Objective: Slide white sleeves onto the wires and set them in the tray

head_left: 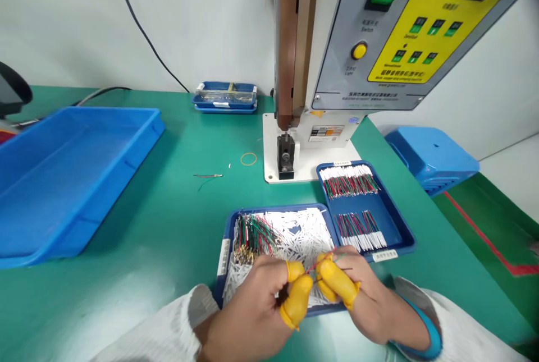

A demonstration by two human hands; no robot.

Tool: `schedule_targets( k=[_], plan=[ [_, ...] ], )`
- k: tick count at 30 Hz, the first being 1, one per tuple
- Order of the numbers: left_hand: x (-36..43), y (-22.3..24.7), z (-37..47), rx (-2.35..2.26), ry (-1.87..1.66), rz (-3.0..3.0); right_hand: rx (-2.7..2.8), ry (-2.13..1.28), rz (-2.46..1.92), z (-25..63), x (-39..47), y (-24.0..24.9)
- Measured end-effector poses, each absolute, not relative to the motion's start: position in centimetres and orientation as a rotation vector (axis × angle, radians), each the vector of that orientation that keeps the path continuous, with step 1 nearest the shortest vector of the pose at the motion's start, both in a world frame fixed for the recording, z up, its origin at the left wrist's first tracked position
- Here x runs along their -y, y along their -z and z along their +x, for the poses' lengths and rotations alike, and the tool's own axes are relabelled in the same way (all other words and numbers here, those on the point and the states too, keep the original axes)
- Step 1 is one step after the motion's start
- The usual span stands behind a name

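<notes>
Both my hands meet over the front of a blue tray filled with white sleeves and a bundle of red, green and black wires. My left hand is closed, its yellow-capped thumb and finger pinching thin wires. Close beside it on the right, my right hand, also wearing yellow finger caps, pinches the same wires, whose red and green strands show between the fingertips. The ends inside the fingers are hidden. Right of them, a second blue tray holds two rows of wires with white sleeves.
Behind the trays stands a crimping machine with a black die. A large blue bin is at the left, a small tray at the back. A loose wire and rubber band lie mid-table. A blue stool stands right.
</notes>
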State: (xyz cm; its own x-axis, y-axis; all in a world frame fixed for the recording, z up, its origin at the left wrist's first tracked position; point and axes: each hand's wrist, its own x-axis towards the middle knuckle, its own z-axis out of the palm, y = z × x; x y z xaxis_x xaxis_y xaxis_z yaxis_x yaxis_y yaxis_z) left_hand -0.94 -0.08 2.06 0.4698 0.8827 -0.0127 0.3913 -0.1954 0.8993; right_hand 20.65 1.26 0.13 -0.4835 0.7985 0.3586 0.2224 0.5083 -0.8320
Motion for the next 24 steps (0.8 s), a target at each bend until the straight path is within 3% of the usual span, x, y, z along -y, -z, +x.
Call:
schedule_targets(
  k=[10,13,24],
  plan=[
    [-0.1,-2.0,-1.0,-1.048,-0.810,1.781,1.291,-1.328,-0.831,21.3,-3.1,-0.6],
    [-0.2,-1.8,-0.8,-1.064,-0.785,1.756,1.459,-1.490,-0.788,21.2,-2.9,0.0],
    [-0.3,-1.6,-0.5,-0.970,-0.654,1.699,1.832,-1.186,-0.835,21.4,-0.7,1.7]
  ],
)
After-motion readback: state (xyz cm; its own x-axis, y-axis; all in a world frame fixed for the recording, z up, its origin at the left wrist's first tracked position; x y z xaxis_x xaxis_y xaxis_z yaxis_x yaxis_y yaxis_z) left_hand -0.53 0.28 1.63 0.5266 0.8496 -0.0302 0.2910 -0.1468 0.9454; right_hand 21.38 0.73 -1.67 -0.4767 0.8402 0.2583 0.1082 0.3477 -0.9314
